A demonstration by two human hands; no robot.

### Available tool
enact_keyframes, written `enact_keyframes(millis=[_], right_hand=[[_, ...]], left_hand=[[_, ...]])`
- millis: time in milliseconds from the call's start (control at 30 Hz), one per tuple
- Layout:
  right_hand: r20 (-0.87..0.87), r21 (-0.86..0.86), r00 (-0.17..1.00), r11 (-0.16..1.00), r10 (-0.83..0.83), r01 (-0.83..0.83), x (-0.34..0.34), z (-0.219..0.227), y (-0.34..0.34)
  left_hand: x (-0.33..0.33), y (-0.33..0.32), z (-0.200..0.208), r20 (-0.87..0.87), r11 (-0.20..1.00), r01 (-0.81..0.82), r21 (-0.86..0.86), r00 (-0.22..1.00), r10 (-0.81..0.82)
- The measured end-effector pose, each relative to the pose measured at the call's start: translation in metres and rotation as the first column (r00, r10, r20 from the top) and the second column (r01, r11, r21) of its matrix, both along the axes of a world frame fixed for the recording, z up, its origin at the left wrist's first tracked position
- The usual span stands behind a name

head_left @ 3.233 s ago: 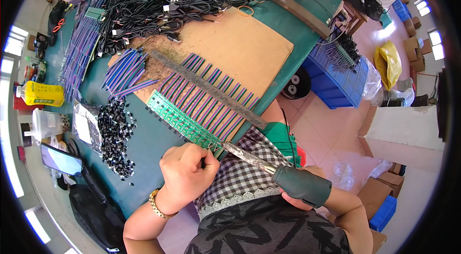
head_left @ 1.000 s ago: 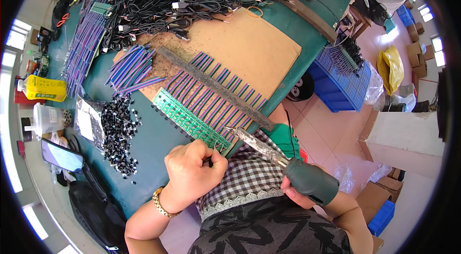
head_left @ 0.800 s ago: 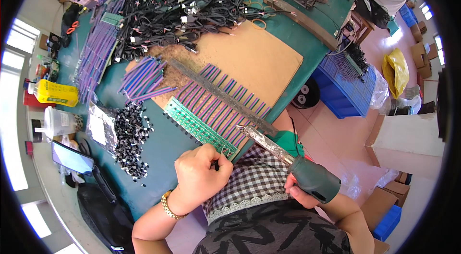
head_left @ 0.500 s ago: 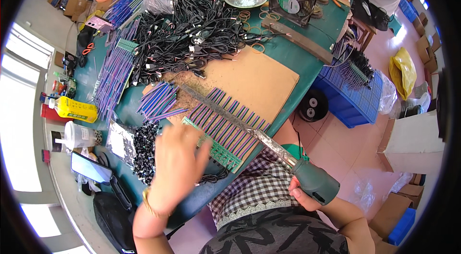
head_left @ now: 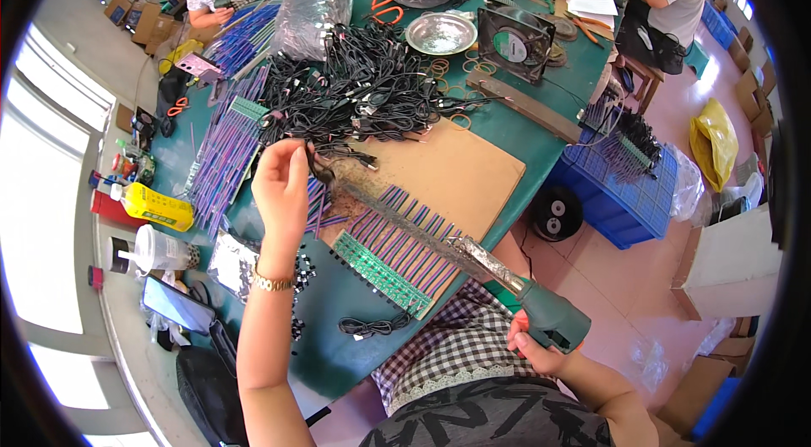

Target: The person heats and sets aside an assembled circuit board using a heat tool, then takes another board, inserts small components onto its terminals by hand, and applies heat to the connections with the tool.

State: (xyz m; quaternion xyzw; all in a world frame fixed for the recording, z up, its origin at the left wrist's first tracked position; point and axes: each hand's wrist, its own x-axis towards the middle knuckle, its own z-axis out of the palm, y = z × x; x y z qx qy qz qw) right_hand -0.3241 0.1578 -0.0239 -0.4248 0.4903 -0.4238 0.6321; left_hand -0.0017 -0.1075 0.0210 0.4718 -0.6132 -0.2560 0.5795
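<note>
My left hand (head_left: 283, 185), with a gold watch band at its wrist, pinches a black cable (head_left: 318, 165) at the near edge of a tangled cable heap (head_left: 346, 79). My right hand (head_left: 541, 344) is closed round the dark green handle of a soldering iron (head_left: 553, 316). Its stained metal barrel points left toward a long dark metal bar (head_left: 397, 217); whether they touch I cannot tell. Under the bar lies a row of purple, blue and black wire strips (head_left: 422, 231), their near ends at a green circuit board panel (head_left: 380, 272). Small black parts (head_left: 302, 278) lie partly behind my left forearm.
A brown board (head_left: 473, 168) lies on the green table. Beyond are a metal dish (head_left: 441, 33), a fan (head_left: 515, 41) and orange scissors (head_left: 386, 6). A yellow bottle (head_left: 156, 206) and phone (head_left: 177, 303) are at left. Two people sit across the table. A coiled cable (head_left: 376, 326) lies near.
My left hand has moved away from me, from beside the circuit board panel to the cable heap, and now pinches a cable. My right hand keeps the soldering iron nearly in place. The view has shifted slightly.
</note>
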Motion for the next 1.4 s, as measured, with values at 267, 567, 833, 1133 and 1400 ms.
enact_keyframes(millis=[267, 567, 833, 1133, 1400], right_hand=[[-0.115, -0.204, 0.98, 0.962, 0.162, -0.183, -0.002, -0.013, -0.015], [0.106, -0.113, 0.989, 0.989, 0.102, -0.09, 0.027, 0.008, -0.032], [0.479, 0.08, 0.877, 0.997, -0.039, 0.001, 0.083, 0.011, -0.052], [0.554, 0.025, 0.827, 0.994, -0.101, 0.104, 0.097, 0.003, -0.048], [0.454, -0.079, 0.888, 0.99, -0.067, 0.115, 0.096, 0.001, -0.052]], left_hand=[[-0.007, 0.085, 0.032, -0.382, 0.945, 0.202, 0.257, 0.919, -0.093], [-0.003, 0.154, 0.021, 0.175, 0.762, 0.291, 0.578, 0.868, -0.464], [-0.033, 0.167, 0.017, 0.318, 0.798, 0.516, 0.309, 0.735, -0.599], [-0.039, 0.179, 0.013, 0.399, 0.827, 0.5, 0.257, 0.725, -0.562], [-0.045, 0.181, 0.009, 0.395, 0.844, 0.442, 0.303, 0.748, -0.534]])
